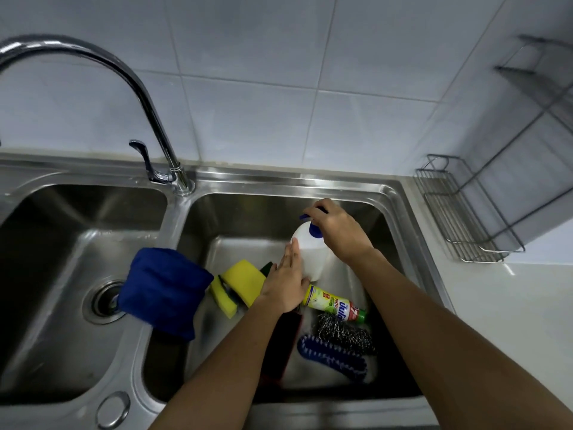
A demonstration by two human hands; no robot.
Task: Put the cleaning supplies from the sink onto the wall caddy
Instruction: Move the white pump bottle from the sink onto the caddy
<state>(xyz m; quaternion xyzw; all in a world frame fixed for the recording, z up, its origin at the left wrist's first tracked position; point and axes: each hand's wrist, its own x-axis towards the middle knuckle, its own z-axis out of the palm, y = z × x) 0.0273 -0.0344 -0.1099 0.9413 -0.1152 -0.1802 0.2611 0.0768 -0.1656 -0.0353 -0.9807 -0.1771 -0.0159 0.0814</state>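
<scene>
Right hand (pixel 336 231) grips blue cap of white bottle (pixel 311 252); left hand (pixel 286 282) flat, fingers straight, against its side, dish-soap bottle (pixel 333 302) just below

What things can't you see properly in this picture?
- White bottle: head view; its blue top is covered by the right hand.
- Dark red item: head view; mostly under the left forearm.
- Wall caddy: head view; blurred, upper shelves cut by the right edge.
</scene>
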